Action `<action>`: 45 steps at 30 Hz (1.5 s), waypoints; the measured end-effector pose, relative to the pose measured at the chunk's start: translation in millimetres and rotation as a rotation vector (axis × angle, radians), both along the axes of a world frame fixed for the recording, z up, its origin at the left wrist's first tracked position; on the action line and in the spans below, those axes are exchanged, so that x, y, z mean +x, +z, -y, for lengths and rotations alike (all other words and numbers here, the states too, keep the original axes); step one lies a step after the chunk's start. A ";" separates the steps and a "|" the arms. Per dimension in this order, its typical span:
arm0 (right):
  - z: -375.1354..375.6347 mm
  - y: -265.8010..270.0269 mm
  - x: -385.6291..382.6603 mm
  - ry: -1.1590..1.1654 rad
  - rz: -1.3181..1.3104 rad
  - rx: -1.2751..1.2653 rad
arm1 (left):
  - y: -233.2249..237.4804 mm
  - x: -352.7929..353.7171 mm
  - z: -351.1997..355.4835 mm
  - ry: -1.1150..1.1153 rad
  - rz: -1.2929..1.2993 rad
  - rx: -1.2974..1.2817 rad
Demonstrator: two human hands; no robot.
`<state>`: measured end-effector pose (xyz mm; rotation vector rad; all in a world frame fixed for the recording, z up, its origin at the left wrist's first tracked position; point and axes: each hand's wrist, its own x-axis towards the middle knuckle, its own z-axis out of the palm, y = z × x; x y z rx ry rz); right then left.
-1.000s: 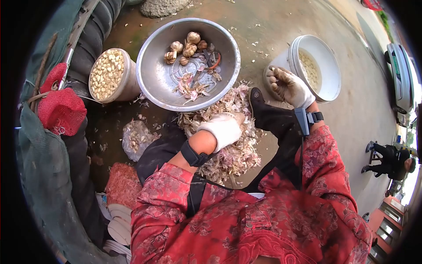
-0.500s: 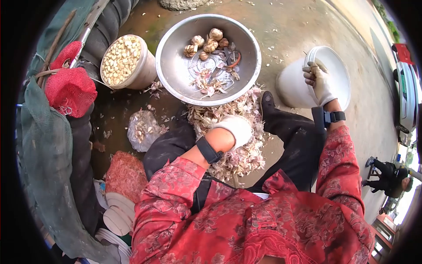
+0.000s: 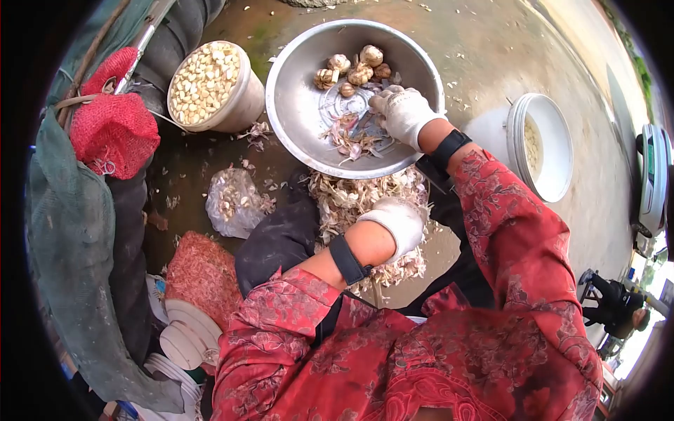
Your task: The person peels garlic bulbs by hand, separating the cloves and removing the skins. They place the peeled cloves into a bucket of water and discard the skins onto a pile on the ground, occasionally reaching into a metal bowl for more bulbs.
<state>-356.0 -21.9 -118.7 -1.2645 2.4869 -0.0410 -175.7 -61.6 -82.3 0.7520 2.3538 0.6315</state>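
Note:
In the metal basin [image 3: 291,98] lie several garlic bulbs [image 3: 360,74] and loose garlic skins [image 3: 349,144]. My right hand [image 3: 405,116], in a white glove, reaches over the basin's right rim. Its fingers curl downward by the skins, and whatever is under them is hidden. The curved orange-handled tool seen there earlier is covered by this hand. Lower down, my gloved left hand [image 3: 401,223] hangs over a heap of garlic skins [image 3: 340,196] between my legs. Its back faces me, so the fingers are out of sight.
A tub of peeled garlic cloves [image 3: 208,84] stands left of the basin. On the right, a tilted-looking white bucket [image 3: 516,140] has pale contents inside. A plastic bag [image 3: 235,203] and red mesh sacks [image 3: 116,133] lie at left. Another person [image 3: 618,309] is far right.
My right hand has moved left from the white bucket into the basin, and its fingers now bend down over the skins. The left hand stays above the heap. The view has shifted slightly.

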 end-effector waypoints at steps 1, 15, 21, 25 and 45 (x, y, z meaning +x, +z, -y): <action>5.6 -4.8 -2.2 0.097 -0.088 0.066 | 2.2 0.1 1.2 0.004 -0.002 -0.001; 5.6 7.5 -24.7 0.091 0.100 -0.076 | 6.7 10.1 7.7 0.121 -0.094 0.086; 20.0 12.9 -61.3 -0.258 -0.010 -0.310 | 3.0 14.0 11.7 0.115 -0.159 0.127; 26.5 -7.3 -79.4 -0.160 -0.134 -0.265 | -4.3 15.0 11.8 0.122 -0.166 0.129; 11.5 37.1 -56.2 -0.540 0.421 -0.568 | 5.4 0.8 33.6 0.364 -0.071 0.175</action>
